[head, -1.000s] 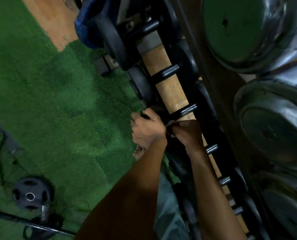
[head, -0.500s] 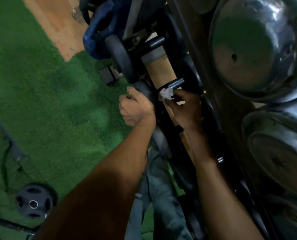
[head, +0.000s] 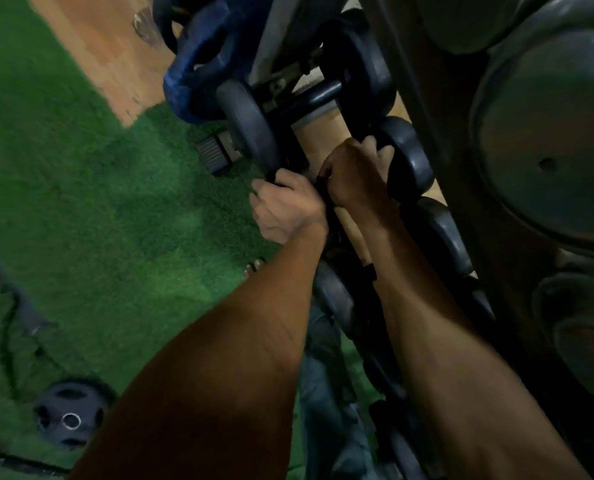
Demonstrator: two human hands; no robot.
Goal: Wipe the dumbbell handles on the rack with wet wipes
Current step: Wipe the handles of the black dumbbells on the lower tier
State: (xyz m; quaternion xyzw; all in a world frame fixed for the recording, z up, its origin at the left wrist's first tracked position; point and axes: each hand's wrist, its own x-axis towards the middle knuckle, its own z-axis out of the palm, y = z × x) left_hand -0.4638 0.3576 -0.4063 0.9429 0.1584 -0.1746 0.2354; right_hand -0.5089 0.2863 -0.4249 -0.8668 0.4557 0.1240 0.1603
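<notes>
My right hand [head: 354, 174] is curled round the handle of a black dumbbell on the low rack, pressing a wet wipe [head: 378, 152] against it. Only a pale edge of the wipe shows at my fingertips, and the handle itself is hidden. This dumbbell's far head [head: 409, 161] sits just right of my fingers. My left hand [head: 288, 209] grips its near head from the front. A second dumbbell lies above it, its bare handle [head: 316, 97] and near head [head: 247, 126] in view. More dumbbells [head: 441, 233] continue down the row under my forearms.
A blue kettlebell [head: 198, 64] stands at the rack's far end. Large grey dumbbells [head: 548, 150] fill the upper shelf at right, behind the dark rack upright [head: 427, 98]. A weight plate [head: 66, 420] lies on the green turf [head: 98, 220]. My foot shows below my left wrist.
Both hands moved up the row from one dumbbell to the one above it. The wipe showed white beside the handle half a second ago and is now mostly covered by my right hand.
</notes>
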